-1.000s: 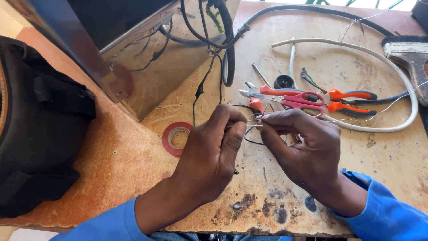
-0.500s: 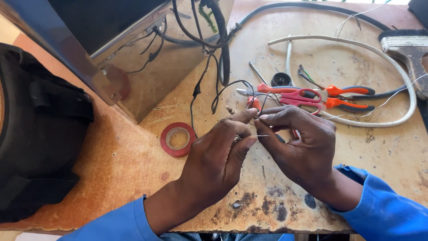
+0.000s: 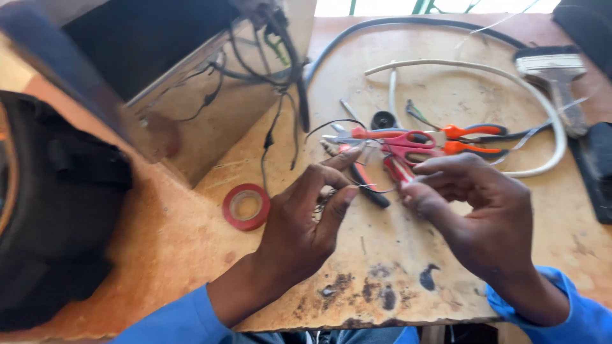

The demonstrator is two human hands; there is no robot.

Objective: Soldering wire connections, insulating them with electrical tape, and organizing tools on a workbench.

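Wire [image 3: 368, 186], thin and bare-ended, was stretched between both hands just above worktop [image 3: 408, 280]. Left hand [image 3: 305, 223] pinched one end with dark strands; right hand [image 3: 475, 207] pinched other end, grip closed on it. Ends not yet joined, no tape on them. Red tape roll [image 3: 246, 206] lay left, untouched; red scissors [image 3: 398, 139] and orange-handled pliers [image 3: 468, 137] behind, white cable [image 3: 542, 102] looping round them.

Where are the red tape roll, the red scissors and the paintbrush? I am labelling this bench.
red tape roll [image 3: 246, 206]: head view, on its red ring, left side.
red scissors [image 3: 408, 140]: head view, on the red handle loop.
paintbrush [image 3: 549, 64]: head view, on the pale bristles.
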